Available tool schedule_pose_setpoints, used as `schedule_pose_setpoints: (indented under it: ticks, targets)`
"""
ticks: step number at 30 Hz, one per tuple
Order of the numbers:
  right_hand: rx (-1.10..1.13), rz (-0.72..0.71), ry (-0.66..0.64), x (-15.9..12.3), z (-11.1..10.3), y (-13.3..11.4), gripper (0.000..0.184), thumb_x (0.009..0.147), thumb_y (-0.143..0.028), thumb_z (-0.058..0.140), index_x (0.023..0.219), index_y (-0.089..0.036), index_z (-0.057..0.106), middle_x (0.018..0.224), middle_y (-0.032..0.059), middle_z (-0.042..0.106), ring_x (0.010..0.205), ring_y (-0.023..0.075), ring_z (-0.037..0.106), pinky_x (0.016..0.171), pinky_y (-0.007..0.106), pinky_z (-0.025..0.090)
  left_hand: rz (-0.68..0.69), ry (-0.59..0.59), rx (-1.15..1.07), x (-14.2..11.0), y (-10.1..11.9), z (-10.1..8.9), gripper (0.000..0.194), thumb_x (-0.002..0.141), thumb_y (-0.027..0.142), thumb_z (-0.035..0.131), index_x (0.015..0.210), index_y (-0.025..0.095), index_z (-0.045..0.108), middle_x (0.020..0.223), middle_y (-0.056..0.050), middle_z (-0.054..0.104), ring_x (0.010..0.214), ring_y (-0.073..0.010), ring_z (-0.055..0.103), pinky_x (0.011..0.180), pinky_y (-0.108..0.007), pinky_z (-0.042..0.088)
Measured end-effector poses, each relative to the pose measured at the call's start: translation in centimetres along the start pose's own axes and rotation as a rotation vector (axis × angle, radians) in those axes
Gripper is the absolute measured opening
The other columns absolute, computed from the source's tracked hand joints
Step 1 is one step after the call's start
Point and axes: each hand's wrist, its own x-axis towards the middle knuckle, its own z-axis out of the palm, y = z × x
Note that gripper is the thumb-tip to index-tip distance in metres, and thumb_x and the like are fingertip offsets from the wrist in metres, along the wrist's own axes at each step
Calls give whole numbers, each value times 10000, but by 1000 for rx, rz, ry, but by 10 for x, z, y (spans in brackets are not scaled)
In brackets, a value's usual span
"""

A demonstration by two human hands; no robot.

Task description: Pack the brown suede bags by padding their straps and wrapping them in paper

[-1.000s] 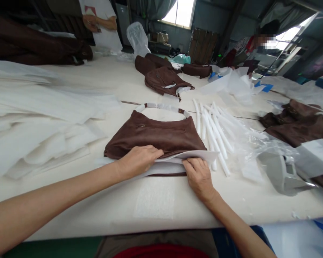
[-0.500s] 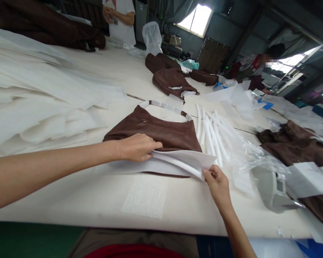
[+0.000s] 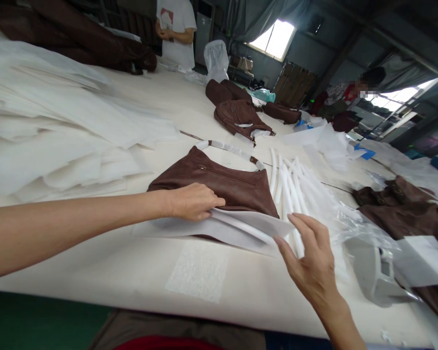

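A brown leather handbag [image 3: 219, 182] with a white-wrapped handle [image 3: 229, 148] lies flat on the white table [image 3: 138, 272]. A folded white sheet [image 3: 237, 227] sticks out from under its near edge. My left hand [image 3: 193, 200] rests on the bag's near edge, fingers curled and pressing on bag and sheet. My right hand [image 3: 312, 260] hovers open just right of the sheet's corner, fingers spread, holding nothing. White foam tubes [image 3: 290, 187] lie fanned out to the right of the bag.
A thick stack of white padding sheets [image 3: 54, 131] fills the left. More brown bags [image 3: 241, 114] lie farther back and at the right [image 3: 405, 209], with clear plastic wrap [image 3: 350, 218]. A person in a white shirt [image 3: 175, 29] stands at the far end; another person [image 3: 350, 95] sits at the far right.
My right hand let go of the sheet's corner and opened, lifting away to the right. My left hand stays pressed on the bag's near edge. The camera has shifted left.
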Motion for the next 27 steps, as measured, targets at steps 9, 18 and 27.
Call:
schedule_pose_setpoints:
  ticks: [9, 18, 27]
  targets:
    - [-82, -274, -564, 41, 75, -5, 943, 765, -131, 713, 1542, -203, 185, 1467, 185, 477, 1308, 364, 480, 976, 538, 490, 20, 22, 11, -4, 4, 1, 254, 801, 155, 620, 1050, 200, 599, 938, -71, 721, 847, -249, 681, 594, -304, 411]
    - [45, -269, -645, 36, 78, 14, 517, 902, -186, 551, 1391, -159, 385, 1113, 126, 649, 991, 269, 656, 803, 394, 571, 96, 17, -1, -1, 0, 0, 294, 791, 188, 721, 1036, 212, 559, 1043, -66, 671, 915, -240, 644, 587, -313, 392]
    - [109, -133, -863, 59, 78, 17, 126, 872, -217, 580, 813, -230, 470, 840, 8, 635, 751, 185, 665, 647, 276, 489, -18, -48, 56, -30, -12, -6, 375, 771, 58, 586, 1096, 238, 531, 988, -77, 633, 824, -232, 598, 530, -323, 350]
